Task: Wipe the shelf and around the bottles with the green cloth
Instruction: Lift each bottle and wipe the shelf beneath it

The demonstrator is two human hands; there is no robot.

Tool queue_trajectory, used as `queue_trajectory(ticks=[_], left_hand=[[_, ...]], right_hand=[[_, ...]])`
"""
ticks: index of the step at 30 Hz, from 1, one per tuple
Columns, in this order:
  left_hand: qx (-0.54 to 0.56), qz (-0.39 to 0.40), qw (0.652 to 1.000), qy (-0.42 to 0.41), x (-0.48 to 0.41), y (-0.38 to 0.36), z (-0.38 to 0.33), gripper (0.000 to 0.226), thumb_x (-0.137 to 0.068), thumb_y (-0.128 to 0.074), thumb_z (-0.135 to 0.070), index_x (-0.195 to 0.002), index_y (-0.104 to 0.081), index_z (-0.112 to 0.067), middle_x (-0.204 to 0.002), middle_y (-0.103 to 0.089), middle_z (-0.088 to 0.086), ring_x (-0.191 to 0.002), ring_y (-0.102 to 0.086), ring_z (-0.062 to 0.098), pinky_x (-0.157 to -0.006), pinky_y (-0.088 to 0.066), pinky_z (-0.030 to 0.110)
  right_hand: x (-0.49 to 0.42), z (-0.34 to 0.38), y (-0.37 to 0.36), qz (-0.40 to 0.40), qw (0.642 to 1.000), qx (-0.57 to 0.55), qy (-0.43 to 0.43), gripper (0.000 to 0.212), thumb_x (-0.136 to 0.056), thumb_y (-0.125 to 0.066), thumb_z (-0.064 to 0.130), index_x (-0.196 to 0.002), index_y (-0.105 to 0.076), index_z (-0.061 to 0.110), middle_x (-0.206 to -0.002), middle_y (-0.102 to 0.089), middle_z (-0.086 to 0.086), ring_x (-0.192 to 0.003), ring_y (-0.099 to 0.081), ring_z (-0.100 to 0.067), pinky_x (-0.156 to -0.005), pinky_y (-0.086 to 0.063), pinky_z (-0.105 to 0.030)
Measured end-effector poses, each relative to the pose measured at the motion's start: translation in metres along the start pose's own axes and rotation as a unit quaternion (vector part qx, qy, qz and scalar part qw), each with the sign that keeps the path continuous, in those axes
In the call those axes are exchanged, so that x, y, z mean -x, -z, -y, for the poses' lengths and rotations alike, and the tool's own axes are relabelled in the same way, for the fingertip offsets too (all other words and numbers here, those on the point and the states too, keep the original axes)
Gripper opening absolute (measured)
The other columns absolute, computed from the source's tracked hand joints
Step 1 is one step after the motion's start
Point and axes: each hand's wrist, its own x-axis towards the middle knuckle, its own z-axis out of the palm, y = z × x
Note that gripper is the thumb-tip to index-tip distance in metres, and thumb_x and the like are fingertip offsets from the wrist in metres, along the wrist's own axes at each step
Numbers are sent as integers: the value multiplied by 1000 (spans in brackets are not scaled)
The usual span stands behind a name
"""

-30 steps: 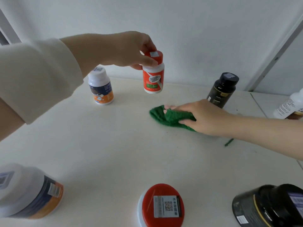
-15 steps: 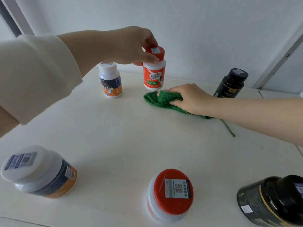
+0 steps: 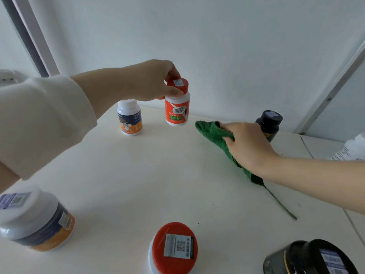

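My left hand (image 3: 152, 82) grips the red cap of a red-and-white bottle (image 3: 177, 107) and holds it just above the white shelf (image 3: 138, 175) near the back wall. To its right, my right hand (image 3: 246, 145) grips the green cloth (image 3: 213, 133) and presses it on the shelf. The cloth's bunched end points toward the lifted bottle; a loose green thread trails toward the front right. A black bottle (image 3: 269, 123) stands right behind my right hand.
A white-capped blue-and-orange bottle (image 3: 129, 117) stands at the back left. Near the front edge stand a large white-lidded jar (image 3: 29, 220), a red-lidded bottle (image 3: 173, 248) and a black jar (image 3: 310, 258). A white bottle (image 3: 351, 149) sits at the far right.
My right hand slid the green cloth under and past the lifted bottle's spot, then back right toward the black bottle. My left hand kept the red-and-white bottle raised.
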Motion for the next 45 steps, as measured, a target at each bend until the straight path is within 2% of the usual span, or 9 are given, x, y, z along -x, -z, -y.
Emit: queue_trajectory(ticks=[3,6,11,16,23,28,33,41,45], left_hand=[[-26,3,1000,10,-3,-2,1,40,-85,-59,-31,-122,-50,-19,-123,-55,1,-98,-55,20,-79,-42,29],[-49,16,999,2,-8,-7,0,43,-85,-58,-33,-123,-49,-18,-125,-54,3,-105,-52,22,-84,-40,31],[-17,22,999,-17,-7,-7,-4,40,-85,-59,-30,-122,-51,-16,-124,-57,4,-101,-61,23,-93,-48,38],[34,29,999,3,6,-3,-3,35,-85,-60,-31,-118,-53,-22,-120,-61,-4,-91,-67,14,-94,-50,37],[46,36,997,54,23,-10,6,40,-84,-61,-28,-122,-50,-22,-123,-57,-6,-96,-65,16,-90,-51,34],[21,29,997,70,30,-20,6,40,-84,-61,-30,-122,-50,-22,-124,-57,-4,-99,-63,19,-94,-50,40],[6,31,998,56,26,-32,-2,43,-84,-60,-32,-124,-49,-22,-128,-55,-4,-106,-58,19,-92,-48,35],[-1,47,999,3,14,-54,-18,41,-86,-58,-30,-125,-48,-22,-129,-54,-3,-101,-52,13,-82,-39,25],[9,39,999,-15,6,-58,-20,42,-85,-59,-30,-125,-48,-19,-128,-53,-1,-98,-49,13,-80,-36,24]], right_hand=[[-38,-8,-13,1,993,45,-110,49,-88,-40,-6,-135,-42,9,-123,-57,-18,-108,-54,-32,-84,-44,-32],[-65,-9,-29,39,979,38,-196,48,-85,-38,-10,-129,-50,7,-119,-58,-17,-93,-55,-29,-70,-43,-29],[-39,-11,-38,60,997,-35,-24,52,-86,-44,-7,-126,-55,23,-136,-53,1,-128,-46,-19,-100,-30,-15],[9,-10,-17,232,941,-164,184,62,-74,-50,-22,-107,-66,28,-115,-57,22,-118,-45,12,-102,-26,-1],[-13,14,-27,145,947,-199,207,39,-81,-62,-1,-113,-65,20,-119,-63,9,-110,-49,12,-100,-29,1],[-8,33,-42,257,903,-195,283,42,-81,-55,-12,-113,-65,12,-124,-62,1,-120,-52,-2,-107,-33,-14],[9,13,-23,397,830,-224,322,68,-56,-36,-19,-101,-70,19,-107,-64,15,-114,-53,6,-99,-34,-5],[13,-44,11,487,809,-161,287,60,-68,-52,-25,-71,-73,31,-93,-70,27,-109,-59,5,-101,-42,-20],[5,-40,29,484,818,-209,229,52,-75,-58,-13,-76,-75,36,-94,-72,21,-110,-59,3,-95,-45,-17]])
